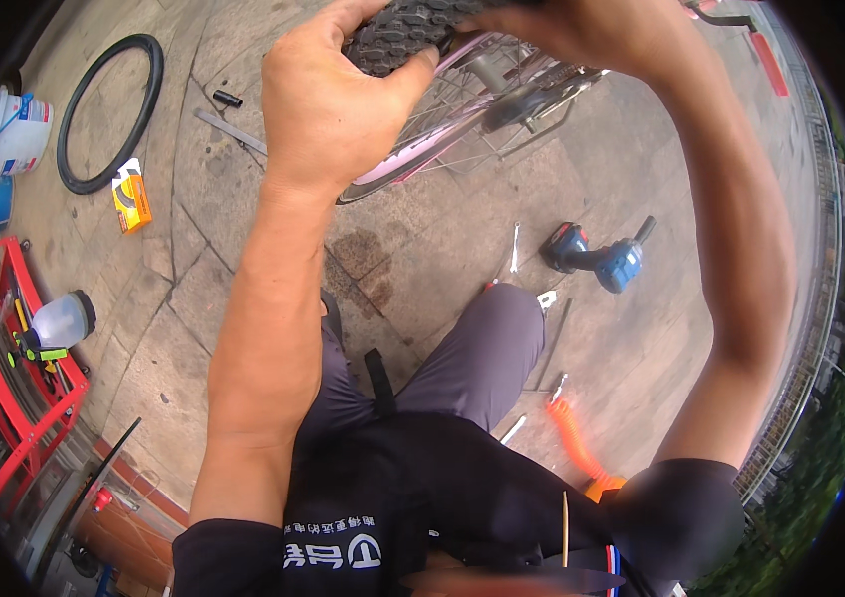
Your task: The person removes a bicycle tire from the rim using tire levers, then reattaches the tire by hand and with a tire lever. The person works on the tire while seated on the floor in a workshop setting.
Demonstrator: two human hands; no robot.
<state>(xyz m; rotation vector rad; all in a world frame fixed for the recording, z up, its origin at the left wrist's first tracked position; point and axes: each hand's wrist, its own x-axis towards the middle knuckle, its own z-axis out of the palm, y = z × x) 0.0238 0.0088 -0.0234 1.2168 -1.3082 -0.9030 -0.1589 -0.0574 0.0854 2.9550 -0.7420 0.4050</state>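
At the top centre of the frame, the left hand (328,104) and right hand (581,30) both gripped the black knobbly rubber bicycle tyre (397,35) on its pink-rimmed spoked wheel (422,139).

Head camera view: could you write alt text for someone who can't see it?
Both hands, left hand and right hand, grip a knobby bicycle tyre on a pink-rimmed wheel. A blue cordless drill lies on the stone pavement.
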